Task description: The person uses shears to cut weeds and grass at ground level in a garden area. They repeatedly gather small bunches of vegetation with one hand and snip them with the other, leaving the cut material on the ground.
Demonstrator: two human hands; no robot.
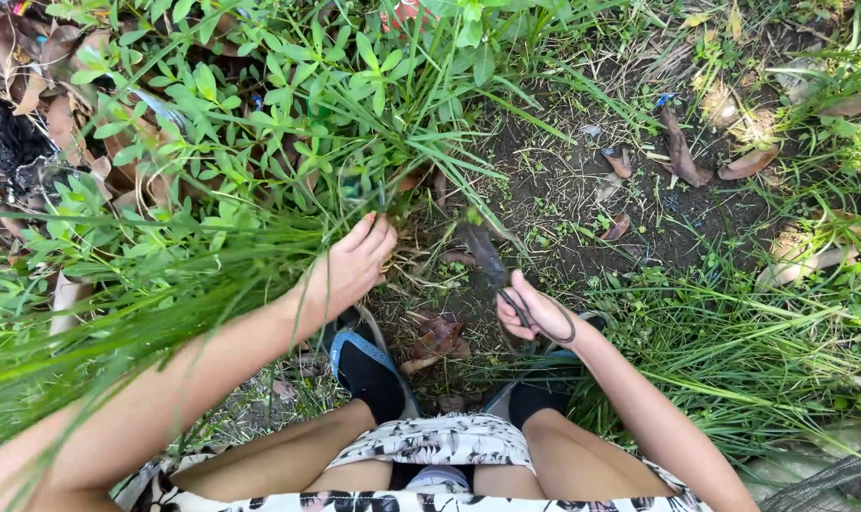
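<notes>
My left hand (350, 267) is closed around a bunch of long green grass blades (212, 261), pulling them together at the base of a leafy clump (288, 104). My right hand (535, 311) grips the dark handle of a small curved blade (487, 256), whose tip points up and left toward the grass base. The two hands are apart, with bare soil and dry stems between them. My feet in dark socks and blue-strapped sandals (369, 365) stand just below the hands.
Bare dark soil (592, 180) with dry brown leaves (682, 152) lies at the upper right. Dense grass (753, 351) fills the right side. Dead leaves and dark debris (13, 142) sit at the upper left. A patterned garment covers my knees.
</notes>
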